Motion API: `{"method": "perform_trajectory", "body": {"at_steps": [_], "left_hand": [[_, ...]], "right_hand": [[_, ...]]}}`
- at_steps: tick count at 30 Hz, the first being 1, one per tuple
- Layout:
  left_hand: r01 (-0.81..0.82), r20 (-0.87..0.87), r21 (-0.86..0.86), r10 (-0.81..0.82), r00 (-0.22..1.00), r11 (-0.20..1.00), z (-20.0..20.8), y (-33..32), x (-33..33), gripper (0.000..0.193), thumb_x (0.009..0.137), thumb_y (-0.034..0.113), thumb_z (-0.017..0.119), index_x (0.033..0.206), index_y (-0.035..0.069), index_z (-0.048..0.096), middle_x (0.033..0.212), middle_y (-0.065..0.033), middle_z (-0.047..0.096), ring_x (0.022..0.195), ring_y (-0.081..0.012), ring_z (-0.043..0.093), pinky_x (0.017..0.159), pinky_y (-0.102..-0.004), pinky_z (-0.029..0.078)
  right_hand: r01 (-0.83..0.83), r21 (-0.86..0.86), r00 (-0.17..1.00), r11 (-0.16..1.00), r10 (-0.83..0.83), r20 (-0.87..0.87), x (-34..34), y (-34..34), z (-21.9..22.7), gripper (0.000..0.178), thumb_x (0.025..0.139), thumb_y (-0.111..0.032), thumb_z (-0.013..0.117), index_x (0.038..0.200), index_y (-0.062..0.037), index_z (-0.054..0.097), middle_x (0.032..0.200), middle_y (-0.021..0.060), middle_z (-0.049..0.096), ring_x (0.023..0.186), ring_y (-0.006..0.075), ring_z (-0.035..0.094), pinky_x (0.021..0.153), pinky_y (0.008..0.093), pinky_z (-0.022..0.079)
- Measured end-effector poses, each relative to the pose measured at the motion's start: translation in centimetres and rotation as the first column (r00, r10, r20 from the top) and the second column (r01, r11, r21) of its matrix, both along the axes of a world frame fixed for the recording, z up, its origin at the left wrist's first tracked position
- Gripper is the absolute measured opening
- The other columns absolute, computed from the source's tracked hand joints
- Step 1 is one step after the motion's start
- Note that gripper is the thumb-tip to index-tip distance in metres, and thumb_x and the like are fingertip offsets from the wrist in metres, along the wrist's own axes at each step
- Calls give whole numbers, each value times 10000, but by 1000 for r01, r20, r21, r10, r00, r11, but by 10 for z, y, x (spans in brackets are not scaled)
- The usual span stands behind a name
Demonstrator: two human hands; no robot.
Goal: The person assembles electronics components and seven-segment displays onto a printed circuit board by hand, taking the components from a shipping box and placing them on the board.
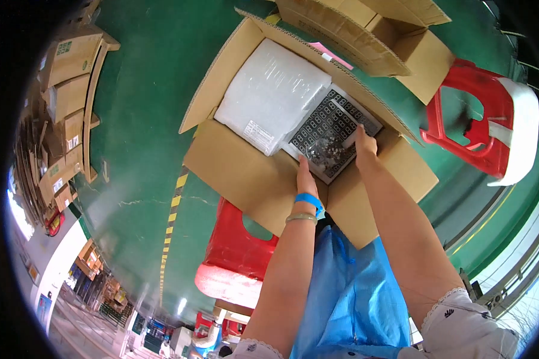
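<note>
An open cardboard box stands before me with its flaps folded out. In its right half lies a white-edged tray of black digit displays, with shiny clear plastic over its near part. My left hand is closed at the tray's near left side, and my right hand grips its right side. The undersides of my fingers are partly hidden. Beside the tray, in the left half, sits a bulky pack in white bubble wrap with a printed label.
A second open carton stands beyond the box. Red plastic stools are at the right and near left. Stacked cartons rest on a pallet at the far left. Yellow-black tape crosses the green floor.
</note>
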State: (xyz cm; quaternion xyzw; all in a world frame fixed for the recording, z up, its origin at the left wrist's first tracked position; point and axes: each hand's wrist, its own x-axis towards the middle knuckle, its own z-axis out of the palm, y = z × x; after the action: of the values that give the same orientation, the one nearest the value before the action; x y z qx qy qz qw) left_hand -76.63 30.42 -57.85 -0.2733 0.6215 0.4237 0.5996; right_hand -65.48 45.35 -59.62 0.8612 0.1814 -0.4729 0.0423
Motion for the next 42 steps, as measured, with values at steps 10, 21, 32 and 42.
{"method": "perform_trajectory", "body": {"at_steps": [10,21,32,42], "left_hand": [[59,-180,-253,-107,978,966,-107,-13,22,963,934,644,545,1546,-37,247,1600,-173,292,1467,-268,284,1189,-388,223],[-99,-174,-143,74,982,985,-138,-25,23,1064,830,686,668,1555,25,257,1581,-127,319,1432,-268,314,1175,-407,244],[-118,-40,-45,116,992,992,-109,-9,14,1012,889,763,489,1569,48,264,1606,-127,312,1468,-252,288,1210,-390,133],[-75,-157,-92,60,986,993,-111,-10,13,979,858,726,583,1502,21,366,1482,-136,457,1332,-273,446,1134,-413,304]], "right_hand": [[300,119,940,947,-271,-209,7,6,-59,904,919,-730,427,1552,-95,312,1569,101,366,1463,302,293,1184,450,211],[403,81,861,912,-348,-370,44,-23,-89,923,838,-697,651,1513,-117,406,1527,39,454,1393,244,393,1159,460,235],[617,44,687,786,-510,-518,41,-13,-75,654,900,-529,679,1416,-160,524,1385,60,589,1241,276,556,1062,495,423],[526,76,782,847,-445,-437,41,-18,-81,675,836,-460,787,1367,-110,562,1347,81,617,1198,274,588,1034,446,469]]}}
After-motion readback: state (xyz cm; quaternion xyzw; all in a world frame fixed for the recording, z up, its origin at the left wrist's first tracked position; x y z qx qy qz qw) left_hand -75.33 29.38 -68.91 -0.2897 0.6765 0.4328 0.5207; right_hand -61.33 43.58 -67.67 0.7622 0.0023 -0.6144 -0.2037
